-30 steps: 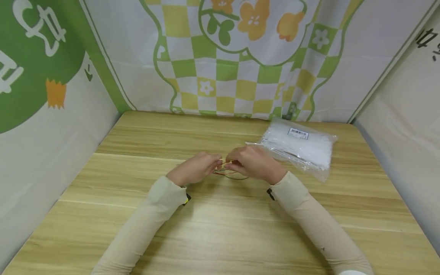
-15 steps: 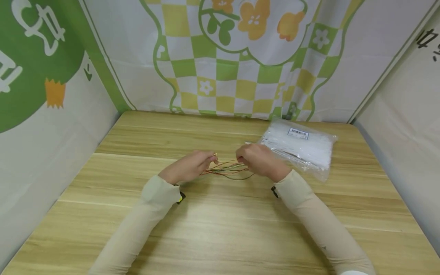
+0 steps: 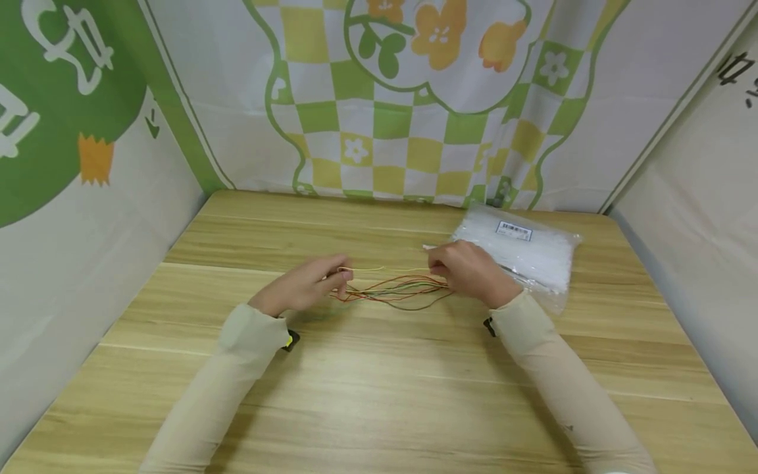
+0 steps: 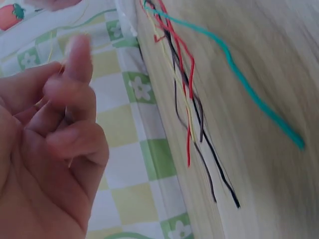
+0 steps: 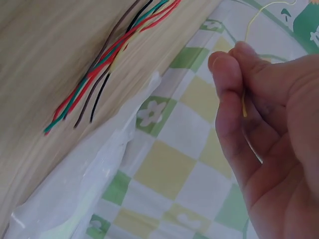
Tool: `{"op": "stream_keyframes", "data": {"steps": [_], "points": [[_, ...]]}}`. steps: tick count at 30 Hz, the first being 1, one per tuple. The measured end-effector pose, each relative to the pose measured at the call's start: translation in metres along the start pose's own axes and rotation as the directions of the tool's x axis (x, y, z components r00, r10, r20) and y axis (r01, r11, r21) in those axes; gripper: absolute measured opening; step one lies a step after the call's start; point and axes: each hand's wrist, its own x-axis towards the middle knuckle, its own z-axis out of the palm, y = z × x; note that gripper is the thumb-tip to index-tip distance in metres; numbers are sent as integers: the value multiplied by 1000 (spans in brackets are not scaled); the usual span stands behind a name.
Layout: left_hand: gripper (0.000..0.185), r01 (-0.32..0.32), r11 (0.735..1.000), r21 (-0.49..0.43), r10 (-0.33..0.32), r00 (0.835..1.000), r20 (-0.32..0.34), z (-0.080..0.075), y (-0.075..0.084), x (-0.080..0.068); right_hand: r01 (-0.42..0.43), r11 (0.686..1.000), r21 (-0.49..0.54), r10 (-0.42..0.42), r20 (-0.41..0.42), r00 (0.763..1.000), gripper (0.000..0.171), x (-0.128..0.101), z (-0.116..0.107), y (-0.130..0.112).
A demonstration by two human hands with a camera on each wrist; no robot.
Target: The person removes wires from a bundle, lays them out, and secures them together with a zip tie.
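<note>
While my right hand pinches one end of a thin yellow wire between thumb and finger, my left hand pinches the other end, so the wire runs straight between my two hands, just above the desk. From the right wrist view I can see the yellow wire tucked in my bent fingers.

Under the yellow wire lies a loose bunch of other wires on the desk, red, green, black and brown. They lie side by side between my hands, not tied together.

I think one wire is picked out of the bunch now, and the rest still wait on the desk. So the work looks only just begun.

Close behind my right hand sits a clear plastic bag with a small label on top. It is full of white strips, maybe ties, though I cannot tell for sure. One white strip seems to poke out near my right hand. Behind the desk hangs a cloth wall with green and yellow squares and flowers.
</note>
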Motion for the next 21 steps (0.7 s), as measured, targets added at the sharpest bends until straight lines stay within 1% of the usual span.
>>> {"op": "stream_keyframes", "data": {"steps": [4, 6, 11, 12, 14, 16, 19, 21], "points": [[19, -34, 999, 33, 36, 997, -68, -5, -5, -5, -20, 999, 38, 20, 7, 1000, 10, -4, -2, 7], [18, -36, 998, 59, 42, 995, -93, -7, -7, -7, -19, 999, 51, 18, 8, 1000, 12, -5, -1, 11], [17, -63, 997, 54, 69, 991, -118, -9, -10, -9, -26, 997, 74, 25, 10, 1000, 14, -9, -2, 17], [16, -70, 995, 65, 78, 989, -125, -9, -11, -9, -25, 997, 75, 24, 8, 1000, 14, -9, -2, 18], [15, -77, 991, 108, 92, 986, -137, -10, -10, -9, -14, 997, 71, 14, 0, 1000, 14, -10, -1, 20], [15, -73, 979, 192, 103, 983, -151, -10, -8, -8, 2, 998, 57, -2, -13, 1000, 14, -11, -1, 20], [22, -44, 942, 331, 101, 982, -158, -10, -4, -7, 18, 999, 38, -18, -17, 1000, 17, -12, -2, 20], [28, -30, 920, 391, 100, 982, -160, -9, -2, -7, 21, 999, 30, -20, -13, 1000, 16, -12, -4, 19]]}}
